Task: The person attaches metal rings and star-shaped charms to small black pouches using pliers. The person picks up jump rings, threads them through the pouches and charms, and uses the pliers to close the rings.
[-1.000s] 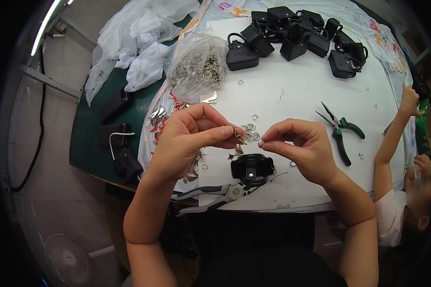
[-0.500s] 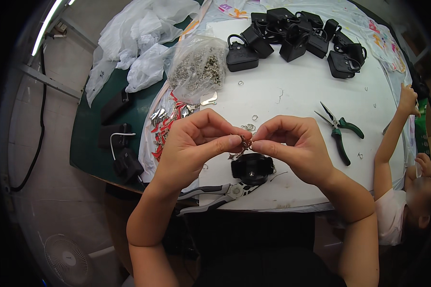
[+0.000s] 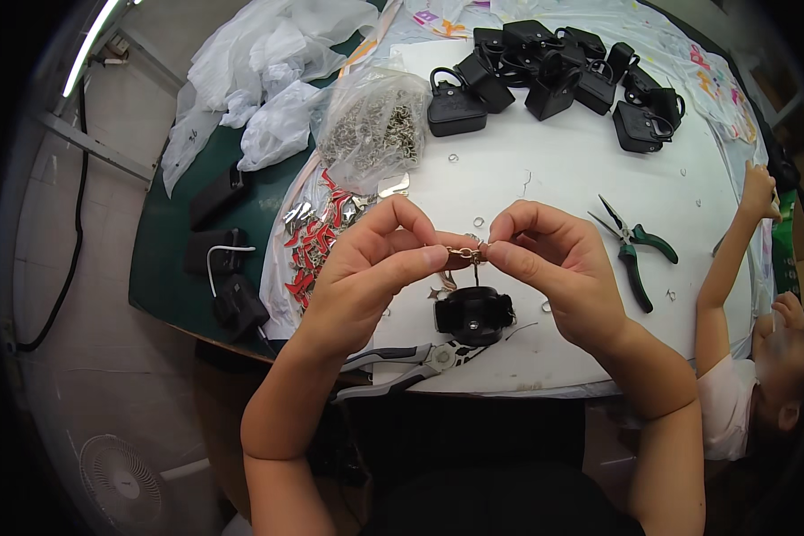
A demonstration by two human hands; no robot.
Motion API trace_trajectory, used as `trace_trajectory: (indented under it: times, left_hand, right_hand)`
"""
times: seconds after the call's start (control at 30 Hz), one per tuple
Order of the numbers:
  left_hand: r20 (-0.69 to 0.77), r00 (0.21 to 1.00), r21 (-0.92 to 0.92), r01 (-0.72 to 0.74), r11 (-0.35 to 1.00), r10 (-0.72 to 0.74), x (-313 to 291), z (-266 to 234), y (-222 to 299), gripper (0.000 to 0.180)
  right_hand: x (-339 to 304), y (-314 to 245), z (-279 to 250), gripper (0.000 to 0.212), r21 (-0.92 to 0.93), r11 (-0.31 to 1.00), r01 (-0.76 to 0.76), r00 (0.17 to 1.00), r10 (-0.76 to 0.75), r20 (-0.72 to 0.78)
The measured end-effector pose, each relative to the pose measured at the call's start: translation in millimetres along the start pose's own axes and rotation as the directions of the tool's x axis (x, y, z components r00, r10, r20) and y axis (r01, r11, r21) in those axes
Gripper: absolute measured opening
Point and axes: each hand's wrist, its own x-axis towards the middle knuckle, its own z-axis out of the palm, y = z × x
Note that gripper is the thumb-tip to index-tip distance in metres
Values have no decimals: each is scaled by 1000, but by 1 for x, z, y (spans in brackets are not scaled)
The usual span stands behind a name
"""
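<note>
Between my hands a short gold-toned metal chain (image 3: 463, 254) is stretched level. My left hand (image 3: 366, 272) pinches its left end between thumb and forefinger. The fingertips of my right hand (image 3: 558, 263) are closed on the other end; what else they hold there is too small to make out. Below the chain a small black case (image 3: 473, 314) sits on the white board, with a thin dark strip running up from it toward my right fingertips. A small metal charm (image 3: 441, 284) shows beside my left thumb. Grey-handled pliers (image 3: 420, 362) lie just in front of the case.
Green-handled needle-nose pliers (image 3: 635, 246) lie to the right. Several black mini cases (image 3: 545, 76) are piled at the back. A clear bag of metal hardware (image 3: 372, 125) and red-and-silver charms (image 3: 317, 241) lie left. Loose rings (image 3: 479, 221) dot the board. Another person's arm (image 3: 724, 268) reaches along the right edge.
My hands have moved slightly apart, and the chain, bunched up before, is now drawn out straight between them. My right hand has shifted a little to the right.
</note>
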Motion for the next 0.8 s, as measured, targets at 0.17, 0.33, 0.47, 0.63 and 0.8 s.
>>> trace_trajectory:
  times: [0.17, 0.33, 0.47, 0.63, 0.8]
  left_hand:
    - [118, 989, -208, 111, 972, -88, 2, 1, 6, 11]
    - [-5, 993, -80, 114, 990, -115, -5, 11, 13, 12]
    - [-19, 996, -67, 87, 994, -88, -12, 13, 15, 12]
    - [-11, 987, 89, -159, 983, 161, -23, 15, 7, 16]
    - [70, 947, 409, -315, 857, 314, -36, 16, 9, 21]
  right_hand:
    - [0, -13, 3, 16, 168, 985, -25, 1000, 26, -5]
    - [1, -17, 1, 15, 190, 981, -41, 999, 38, 19]
    - [2, -12, -1, 15, 233, 972, -34, 998, 21, 57]
    - [5, 1, 0, 12, 311, 950, 31, 985, -83, 153]
    - [6, 4, 2, 7, 379, 925, 32, 958, -136, 251]
